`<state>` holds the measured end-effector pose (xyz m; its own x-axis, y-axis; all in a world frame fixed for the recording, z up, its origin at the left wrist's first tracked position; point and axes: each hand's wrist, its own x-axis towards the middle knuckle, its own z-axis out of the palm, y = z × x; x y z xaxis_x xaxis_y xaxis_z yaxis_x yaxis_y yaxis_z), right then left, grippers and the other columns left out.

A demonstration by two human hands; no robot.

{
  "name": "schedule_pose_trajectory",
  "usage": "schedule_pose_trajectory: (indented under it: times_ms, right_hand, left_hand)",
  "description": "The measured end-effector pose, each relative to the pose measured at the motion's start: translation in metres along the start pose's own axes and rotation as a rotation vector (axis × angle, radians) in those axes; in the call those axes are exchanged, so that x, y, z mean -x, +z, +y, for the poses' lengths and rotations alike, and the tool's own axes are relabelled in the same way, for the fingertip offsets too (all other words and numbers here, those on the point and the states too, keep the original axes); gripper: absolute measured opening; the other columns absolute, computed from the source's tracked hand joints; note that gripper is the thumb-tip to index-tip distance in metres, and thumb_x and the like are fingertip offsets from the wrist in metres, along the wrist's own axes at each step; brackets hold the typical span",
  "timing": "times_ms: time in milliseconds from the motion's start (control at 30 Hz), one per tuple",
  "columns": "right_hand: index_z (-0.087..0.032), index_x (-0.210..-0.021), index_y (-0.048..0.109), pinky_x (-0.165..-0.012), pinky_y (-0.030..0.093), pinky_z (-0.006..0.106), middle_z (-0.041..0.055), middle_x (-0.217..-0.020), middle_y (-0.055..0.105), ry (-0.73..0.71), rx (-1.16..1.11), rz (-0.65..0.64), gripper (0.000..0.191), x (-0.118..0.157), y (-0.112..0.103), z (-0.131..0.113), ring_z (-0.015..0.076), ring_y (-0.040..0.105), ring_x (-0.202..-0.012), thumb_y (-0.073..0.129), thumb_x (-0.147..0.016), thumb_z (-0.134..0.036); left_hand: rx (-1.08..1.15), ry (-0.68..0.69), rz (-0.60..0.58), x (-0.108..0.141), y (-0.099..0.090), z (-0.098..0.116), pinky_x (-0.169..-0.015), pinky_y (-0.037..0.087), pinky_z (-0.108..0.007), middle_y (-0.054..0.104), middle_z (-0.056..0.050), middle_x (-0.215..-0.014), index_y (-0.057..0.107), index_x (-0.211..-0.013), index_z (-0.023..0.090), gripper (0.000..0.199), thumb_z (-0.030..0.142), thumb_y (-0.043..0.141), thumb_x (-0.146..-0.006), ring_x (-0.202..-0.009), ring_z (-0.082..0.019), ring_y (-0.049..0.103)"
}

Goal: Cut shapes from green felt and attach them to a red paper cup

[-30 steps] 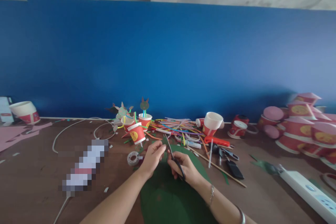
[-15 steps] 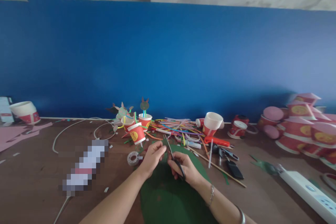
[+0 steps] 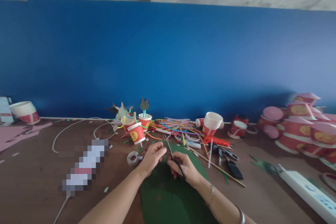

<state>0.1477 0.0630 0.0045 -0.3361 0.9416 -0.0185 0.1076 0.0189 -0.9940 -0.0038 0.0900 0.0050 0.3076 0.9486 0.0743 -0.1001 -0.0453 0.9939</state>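
Note:
Black-handled scissors (image 3: 177, 165) are in my right hand (image 3: 184, 168), their blades pointing up and to the left, slightly parted. My left hand (image 3: 153, 156) is closed in a pinch just left of the blades, around a small dark green piece (image 3: 166, 144) that is hard to tell from the green below. Both hands are over a large dark green sheet (image 3: 173, 199) on the brown table (image 3: 115, 171). A clear tape roll (image 3: 133, 158) lies beside my left hand.
Behind my hands are red paper cups (image 3: 137, 133) and colourful strips (image 3: 175, 127). Keys (image 3: 234, 168), a wooden stick (image 3: 225, 171), an orange tool (image 3: 217, 141) and a power strip (image 3: 309, 189) lie right. Stacked cups (image 3: 296, 133) stand far right. A pixelated object (image 3: 86, 168) lies left.

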Motion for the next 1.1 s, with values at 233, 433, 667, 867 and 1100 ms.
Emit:
schedule_pose_trajectory:
  times_ms: [233,433,667,867,1100]
  right_hand:
    - [-0.015,-0.068,0.052,-0.032,0.036,0.016,-0.007,-0.043,0.046,0.012,0.023,0.019,0.03,-0.0015,-0.0002,0.0006,0.0056,0.04,-0.034,0.065,-0.068,-0.042]
    - [-0.015,-0.067,0.053,-0.031,0.035,0.016,-0.0069,-0.042,0.046,0.011,0.021,0.027,0.03,-0.0023,-0.0006,0.0007,0.0052,0.039,-0.034,0.066,-0.066,-0.042]
    - [-0.015,-0.072,0.055,-0.034,0.039,0.017,-0.0062,-0.046,0.048,0.007,-0.021,-0.009,0.031,-0.0018,-0.0015,0.0029,0.0067,0.043,-0.038,0.066,-0.066,-0.043]
    - [-0.015,-0.067,0.053,-0.033,0.037,0.016,-0.0066,-0.044,0.046,0.024,-0.002,0.015,0.033,-0.0014,-0.0003,0.0005,0.0061,0.042,-0.036,0.066,-0.066,-0.045]
    - [-0.015,-0.067,0.053,-0.03,0.033,0.015,-0.0071,-0.042,0.047,0.029,0.034,0.011,0.029,-0.0021,-0.0021,0.0038,0.005,0.039,-0.031,0.066,-0.067,-0.041]
  left_hand:
    - [0.02,-0.008,-0.033,-0.0004,-0.0021,0.0,-0.046,0.021,-0.019,0.038,0.006,-0.05,0.045,-0.062,0.016,0.024,0.034,0.053,-0.076,-0.046,-0.006,0.031]
    - [0.02,-0.014,0.002,-0.0013,-0.0022,-0.0061,-0.047,0.023,-0.019,0.039,0.006,-0.053,0.044,-0.063,0.016,0.027,0.037,0.051,-0.079,-0.049,-0.007,0.033]
    - [0.007,-0.009,-0.011,-0.0013,-0.0012,-0.0075,-0.047,0.022,-0.019,0.036,0.005,-0.055,0.041,-0.062,0.017,0.027,0.035,0.049,-0.08,-0.051,-0.007,0.031]
    - [-0.024,0.003,-0.035,-0.0022,-0.0018,-0.0072,-0.046,0.021,-0.02,0.037,0.005,-0.054,0.044,-0.063,0.016,0.026,0.035,0.048,-0.081,-0.05,-0.007,0.03]
    - [-0.021,0.021,-0.035,-0.0014,-0.0032,-0.0075,-0.047,0.022,-0.02,0.037,0.005,-0.055,0.044,-0.062,0.015,0.027,0.035,0.048,-0.081,-0.05,-0.007,0.031]
